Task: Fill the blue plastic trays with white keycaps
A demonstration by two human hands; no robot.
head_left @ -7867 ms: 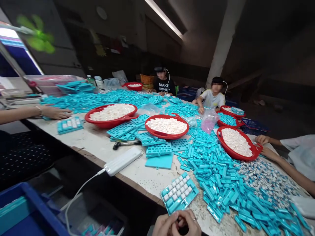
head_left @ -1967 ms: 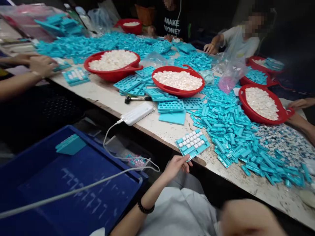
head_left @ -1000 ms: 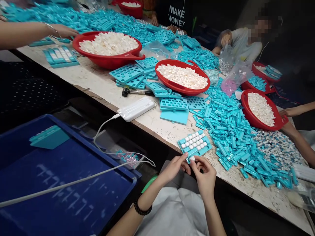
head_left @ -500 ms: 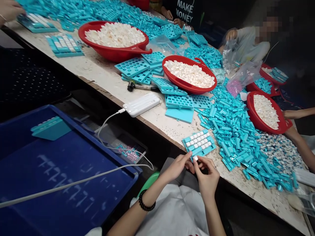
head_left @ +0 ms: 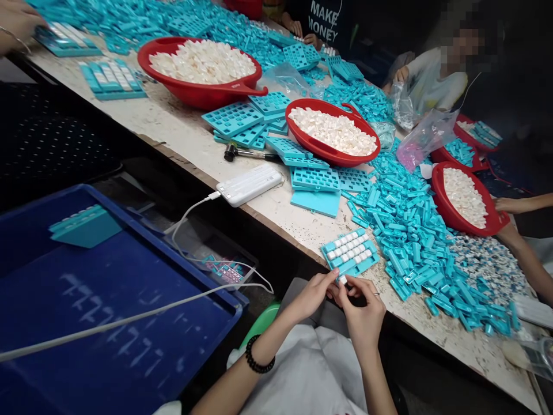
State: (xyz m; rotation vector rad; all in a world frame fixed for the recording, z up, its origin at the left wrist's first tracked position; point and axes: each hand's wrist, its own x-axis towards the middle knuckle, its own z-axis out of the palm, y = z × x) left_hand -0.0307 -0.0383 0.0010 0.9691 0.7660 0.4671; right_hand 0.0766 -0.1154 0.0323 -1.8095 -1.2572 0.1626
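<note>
A white keycap (head_left: 343,280) is pinched in the right hand (head_left: 364,316); the left hand (head_left: 311,295) is laid against the teal tray (head_left: 351,253) at its near corner — grip not discernible. The teal tray is set at the near edge of the table (head_left: 279,214), just beyond both hands.

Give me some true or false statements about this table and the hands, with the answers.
The left hand and right hand meet just below the tray. True.
The right hand pinches a white cap. True.
The tray holds black caps. False: its caps are white.
No cable reaches the power bank. False: a cable plugs into the power bank.
The bowls are blue. False: the bowls are red.
</note>
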